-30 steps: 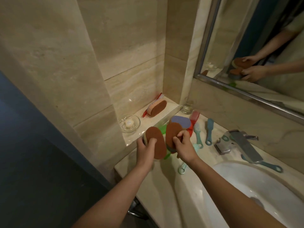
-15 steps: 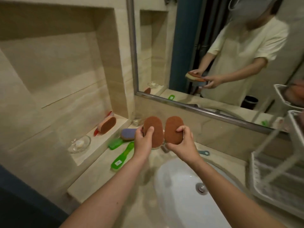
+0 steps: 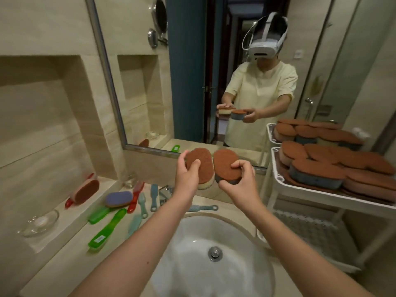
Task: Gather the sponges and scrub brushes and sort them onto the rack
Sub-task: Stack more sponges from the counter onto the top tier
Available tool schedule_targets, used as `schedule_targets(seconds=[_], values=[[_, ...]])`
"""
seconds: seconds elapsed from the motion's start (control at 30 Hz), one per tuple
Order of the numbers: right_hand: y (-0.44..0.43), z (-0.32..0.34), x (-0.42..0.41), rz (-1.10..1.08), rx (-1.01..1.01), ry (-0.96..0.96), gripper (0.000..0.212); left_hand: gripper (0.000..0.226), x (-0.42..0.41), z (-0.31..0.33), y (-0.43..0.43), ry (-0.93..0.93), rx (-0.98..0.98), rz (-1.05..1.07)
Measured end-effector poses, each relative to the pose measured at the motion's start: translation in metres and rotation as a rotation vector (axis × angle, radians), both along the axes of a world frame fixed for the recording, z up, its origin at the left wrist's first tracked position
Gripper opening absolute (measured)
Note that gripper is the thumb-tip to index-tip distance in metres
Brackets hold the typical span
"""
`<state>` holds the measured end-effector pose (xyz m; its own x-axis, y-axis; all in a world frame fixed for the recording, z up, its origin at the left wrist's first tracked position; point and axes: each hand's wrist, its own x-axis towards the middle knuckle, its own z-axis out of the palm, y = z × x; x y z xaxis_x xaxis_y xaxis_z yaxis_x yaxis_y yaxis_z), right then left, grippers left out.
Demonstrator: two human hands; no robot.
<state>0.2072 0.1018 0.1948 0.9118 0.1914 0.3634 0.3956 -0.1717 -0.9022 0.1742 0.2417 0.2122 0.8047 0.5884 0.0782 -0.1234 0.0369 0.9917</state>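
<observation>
Left of the rack point(image 3: 321, 194), holding cream-backed sponge point(image 3: 202, 166) in left hand point(image 3: 186, 181) grip, blue-backed sponge point(image 3: 225, 165) in right hand point(image 3: 241, 185) grip; could slide off rack's piled sponges point(image 3: 317, 170) if placed loosely.

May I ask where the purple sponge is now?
Head view: the purple sponge lies on the counter left of the sink, beside the red brush.

The beige stone countertop point(image 3: 60, 264) surrounds the white sink basin point(image 3: 192, 264). Left of the basin lie two green translucent plastic brushes point(image 3: 107, 229), a purple-topped oval sponge point(image 3: 119, 198), a red plastic brush point(image 3: 135, 196) and pale teal brushes point(image 3: 142, 205) (another lies behind the basin).
</observation>
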Motion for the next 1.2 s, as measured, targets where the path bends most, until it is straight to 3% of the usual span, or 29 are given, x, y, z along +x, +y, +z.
schedule_targets(seconds=[0.2, 0.3, 0.4, 0.53, 0.83, 1.2], values=[[-0.06, 0.029, 0.004, -0.059, -0.02, -0.129, 0.048, 0.047, 0.013, 0.029, -0.053, -0.102, 0.063, -0.09], [-0.093, 0.042, 0.009, -0.094, -0.021, -0.158, 0.048, 0.07, 0.021, 0.04, -0.082, -0.081, 0.076, -0.202], [-0.126, 0.055, 0.016, -0.139, -0.029, -0.168, 0.046, 0.101, 0.028, 0.05, -0.109, 0.0, 0.218, -0.299], [-0.164, 0.072, 0.026, -0.242, -0.062, -0.198, 0.046, 0.118, 0.041, 0.063, -0.137, 0.013, 0.331, -0.45], [-0.213, 0.088, 0.067, -0.356, -0.099, -0.193, 0.048, 0.072, 0.081, 0.079, -0.182, -0.086, 0.352, -0.471], [-0.221, 0.059, 0.118, -0.514, -0.422, -0.094, 0.064, 0.07, 0.137, 0.052, -0.196, -0.009, 0.483, -0.357]])
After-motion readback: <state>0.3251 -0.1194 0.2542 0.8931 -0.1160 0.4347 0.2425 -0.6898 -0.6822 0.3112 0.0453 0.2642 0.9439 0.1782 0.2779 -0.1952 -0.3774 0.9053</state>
